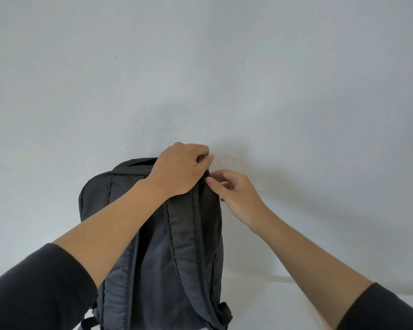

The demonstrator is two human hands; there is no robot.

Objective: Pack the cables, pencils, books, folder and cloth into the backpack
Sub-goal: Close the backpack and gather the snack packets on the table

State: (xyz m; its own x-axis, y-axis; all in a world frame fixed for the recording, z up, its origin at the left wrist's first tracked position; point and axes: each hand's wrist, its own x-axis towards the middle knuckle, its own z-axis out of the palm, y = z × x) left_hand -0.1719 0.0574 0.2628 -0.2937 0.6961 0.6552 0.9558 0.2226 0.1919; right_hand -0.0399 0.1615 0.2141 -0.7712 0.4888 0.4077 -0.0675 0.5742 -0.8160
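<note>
A dark grey backpack (153, 246) stands upright against the wall, its back panel and shoulder straps facing me. My left hand (179, 170) lies over the bag's top right corner, fingers curled on the fabric, thumb and forefinger pinching something small, possibly a zipper pull. My right hand (236, 194) is at the same corner from the right, thumb pressed on the bag's top edge and fingers curled behind it. The zipper itself is hidden by my hands. No cables, pencils, books, folder or cloth are in view.
A plain pale wall (224, 67) fills most of the view behind the bag. A white surface (284, 306) runs under the bag at the bottom. Both my forearms wear dark sleeves pushed up.
</note>
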